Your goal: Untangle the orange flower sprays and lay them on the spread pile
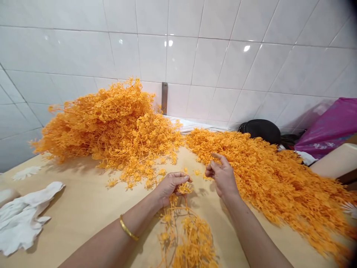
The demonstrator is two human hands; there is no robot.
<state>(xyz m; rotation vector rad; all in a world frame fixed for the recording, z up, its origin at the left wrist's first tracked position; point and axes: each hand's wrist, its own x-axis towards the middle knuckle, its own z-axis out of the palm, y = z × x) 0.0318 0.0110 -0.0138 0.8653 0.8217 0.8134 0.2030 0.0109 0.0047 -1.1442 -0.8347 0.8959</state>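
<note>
My left hand [175, 186] is closed around orange plastic flower stems, near a spiky flower head [184, 188]. The rest of this orange sprig [192, 234] hangs down in front of me over the table, with thin stems and many small star-like heads. To its right, my right hand [223, 176] is raised beside the right-hand pile, its thumb and curled fingers at a small orange flower piece [206, 178] and one finger stretched out. The large left pile [111, 123] and the flatter right pile [264, 167] are of the same orange plastic flowers.
A pale wooden-coloured table [92, 216] stands against a white tiled wall. White cloth gloves [25, 216] and a white flower-shaped piece [26, 172] lie at left. A black case [260, 130] and a purple bag [329, 126] are at the back right. A metal bracket [164, 97] is on the wall.
</note>
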